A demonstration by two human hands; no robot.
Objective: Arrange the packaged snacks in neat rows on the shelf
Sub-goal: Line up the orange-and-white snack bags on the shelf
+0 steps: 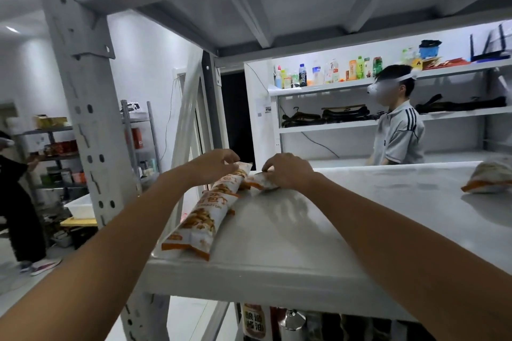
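Orange-and-white snack packets lie in a row along the left edge of the white shelf (318,224). The nearest packet (198,225) is at the front; another (228,184) lies behind it. My left hand (213,165) reaches over the far end of the row, its fingers curled on the top of the far packet (243,167). My right hand (288,170) pinches a small packet (261,181) lying just right of the row. One more snack packet (487,177) lies alone at the shelf's right edge.
A grey perforated upright (86,124) stands at the left front corner, with the upper shelf low overhead. Behind the shelf stands a person (399,133) before wall shelves of bottles (332,72). Another person (19,202) stands at far left. Bottles (255,324) stand below.
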